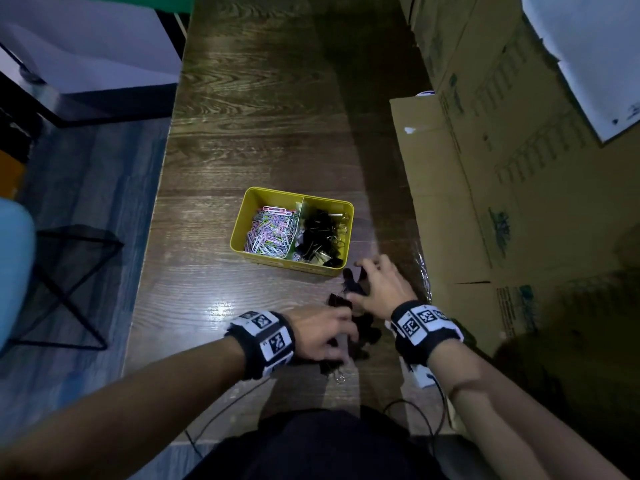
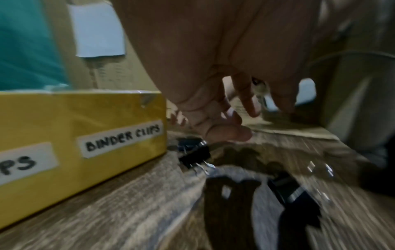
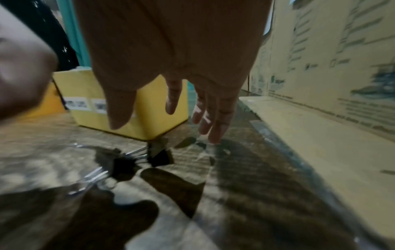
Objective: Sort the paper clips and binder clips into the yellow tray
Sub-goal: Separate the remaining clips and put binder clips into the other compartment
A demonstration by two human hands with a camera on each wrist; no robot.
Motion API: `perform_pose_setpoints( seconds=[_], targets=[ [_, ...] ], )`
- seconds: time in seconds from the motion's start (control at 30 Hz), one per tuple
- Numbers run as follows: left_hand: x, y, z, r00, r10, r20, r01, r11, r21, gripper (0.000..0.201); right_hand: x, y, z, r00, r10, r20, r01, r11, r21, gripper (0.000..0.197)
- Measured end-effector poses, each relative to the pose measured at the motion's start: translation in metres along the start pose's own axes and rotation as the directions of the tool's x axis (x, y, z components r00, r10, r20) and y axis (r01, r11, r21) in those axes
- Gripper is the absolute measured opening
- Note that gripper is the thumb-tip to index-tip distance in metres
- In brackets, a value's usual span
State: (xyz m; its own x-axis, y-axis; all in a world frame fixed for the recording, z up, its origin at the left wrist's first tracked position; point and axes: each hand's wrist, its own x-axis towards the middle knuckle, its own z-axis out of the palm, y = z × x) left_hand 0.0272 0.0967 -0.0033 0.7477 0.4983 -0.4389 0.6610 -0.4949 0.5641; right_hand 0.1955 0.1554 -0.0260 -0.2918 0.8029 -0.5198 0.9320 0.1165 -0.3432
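Note:
The yellow tray stands mid-table, pastel paper clips in its left compartment and black binder clips in its right. Its front wall bears a "BINDER CLIPS" label. Loose black binder clips lie on the wood near its front right corner. My right hand hovers over them with fingers spread, holding nothing; two clips lie below it. My left hand is curled just behind, and something silvery like a clip's wire handle shows between its fingers. More clips rest beneath.
Stacked cardboard boxes wall off the table's right side, close to my right hand. The table's left edge drops to the floor, where a black wire stand sits. Cables trail at the near edge.

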Motion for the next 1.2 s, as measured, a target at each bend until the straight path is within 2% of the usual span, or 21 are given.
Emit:
perform_pose_setpoints(
  seconds=[0.07,0.17,0.27,0.37,0.53,0.6,0.73,0.83,0.9,0.93,0.97,1.0,1.07,1.13,1.17,1.2],
  targets=[
    [0.003,0.004,0.015,0.989,0.026,0.142,-0.037,0.997,0.073,0.048,-0.002,-0.006,0.013,0.998,-0.028,0.056,0.030,0.999,-0.032,0.073],
    [0.008,0.010,0.032,0.957,0.038,0.289,-0.112,0.963,0.245,0.058,-0.002,-0.010,0.028,0.996,-0.047,0.071,0.053,0.995,-0.081,0.070],
    [0.009,0.011,0.040,0.948,0.006,0.320,-0.115,0.939,0.323,0.057,-0.004,-0.010,0.039,0.988,-0.139,0.064,0.148,0.974,-0.174,0.066],
    [0.007,0.002,0.046,0.960,-0.007,0.279,-0.082,0.949,0.305,0.054,-0.006,-0.014,0.049,0.975,-0.211,0.072,0.222,0.949,-0.223,0.068],
    [-0.009,-0.007,0.047,0.963,-0.113,0.246,0.050,0.967,0.249,0.045,-0.006,-0.018,0.054,0.960,-0.238,0.148,0.262,0.949,-0.175,0.047],
    [-0.018,-0.010,0.048,0.967,-0.135,0.218,0.091,0.975,0.201,0.042,-0.006,-0.018,0.056,0.956,-0.236,0.173,0.268,0.945,-0.190,0.043],
    [-0.030,-0.020,0.052,0.964,-0.149,0.220,0.119,0.983,0.142,0.051,-0.007,-0.016,0.058,0.955,-0.205,0.212,0.241,0.957,-0.160,0.042],
    [-0.038,-0.027,0.055,0.977,-0.135,0.167,0.119,0.987,0.107,0.047,-0.011,-0.015,0.051,0.965,-0.201,0.168,0.205,0.979,-0.005,0.021],
    [-0.044,-0.032,0.063,0.988,-0.149,0.031,0.151,0.983,-0.106,0.034,-0.013,-0.015,0.045,0.975,-0.173,0.137,0.148,0.974,0.174,0.011],
    [-0.048,-0.034,0.065,0.978,-0.205,-0.042,0.185,0.941,-0.285,0.025,-0.013,-0.015,0.043,0.979,-0.149,0.140,0.109,0.960,0.259,0.010],
    [-0.051,-0.036,0.066,0.953,-0.289,-0.088,0.214,0.852,-0.477,0.020,-0.013,-0.015,0.040,0.982,-0.125,0.145,0.069,0.938,0.340,0.009],
    [-0.054,-0.040,0.068,0.918,-0.378,-0.119,0.215,0.727,-0.652,0.021,-0.014,-0.015,0.038,0.984,-0.107,0.143,0.038,0.907,0.419,0.009],
    [-0.057,-0.047,0.068,0.847,-0.509,-0.154,0.091,0.423,-0.902,0.030,-0.015,-0.015,0.034,0.985,-0.080,0.154,-0.016,0.842,0.539,0.017],
    [-0.057,-0.054,0.061,0.791,-0.591,-0.161,-0.101,0.133,-0.986,0.032,-0.013,-0.014,0.035,0.983,-0.047,0.175,-0.070,0.792,0.607,0.023],
    [-0.056,-0.054,0.054,0.772,-0.616,-0.156,-0.187,0.014,-0.982,0.033,-0.012,-0.013,0.035,0.984,-0.034,0.174,-0.087,0.764,0.639,0.024],
    [-0.054,-0.056,0.049,0.754,-0.640,-0.147,-0.232,-0.049,-0.972,0.034,-0.012,-0.013,0.036,0.985,-0.023,0.172,-0.100,0.734,0.671,0.021]
  ],
)
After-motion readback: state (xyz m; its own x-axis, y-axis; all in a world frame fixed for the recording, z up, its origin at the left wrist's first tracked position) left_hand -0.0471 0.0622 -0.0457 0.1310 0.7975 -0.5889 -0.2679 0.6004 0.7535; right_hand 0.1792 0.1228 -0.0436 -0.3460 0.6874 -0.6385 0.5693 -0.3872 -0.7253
